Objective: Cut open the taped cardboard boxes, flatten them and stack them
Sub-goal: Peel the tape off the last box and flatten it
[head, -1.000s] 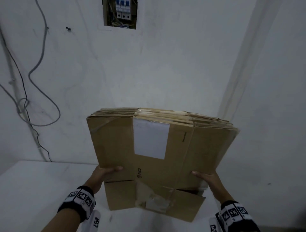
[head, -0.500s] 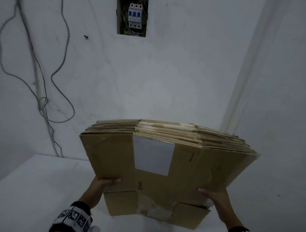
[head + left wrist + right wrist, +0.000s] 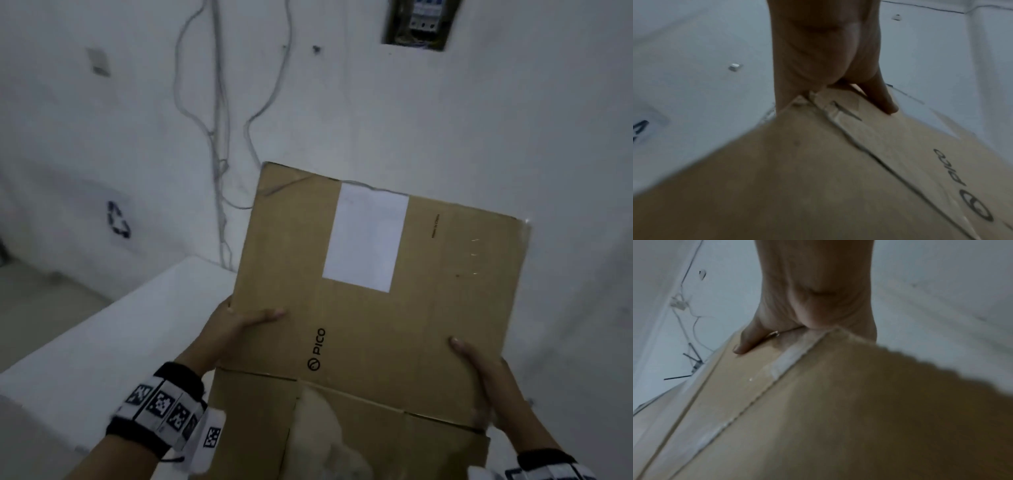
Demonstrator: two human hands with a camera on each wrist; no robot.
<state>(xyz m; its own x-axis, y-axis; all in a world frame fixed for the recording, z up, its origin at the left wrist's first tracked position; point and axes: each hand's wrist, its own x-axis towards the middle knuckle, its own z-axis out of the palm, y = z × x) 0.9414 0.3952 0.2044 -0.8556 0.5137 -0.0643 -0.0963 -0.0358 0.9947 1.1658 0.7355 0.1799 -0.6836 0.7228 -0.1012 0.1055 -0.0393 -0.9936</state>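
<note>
flattened cardboard (image 3: 394,325) gripped: left hand (image 3: 236,325), right hand (image 3: 486,377), thumbs on top.

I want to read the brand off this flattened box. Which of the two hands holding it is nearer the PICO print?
The left hand. Its thumb lies on the cardboard box just left of the PICO print; the right hand grips the opposite edge, farther away.

**Camera setup: one head view, two wrist close-ups**

My head camera looks forward and down at the flattened cardboard (image 3: 376,308) from above, wall behind it. Each wrist camera looks along its hand, very near: the left hand (image 3: 824,53) over the left edge, the right hand (image 3: 813,293) over the right. All three views share that top panel.
</note>
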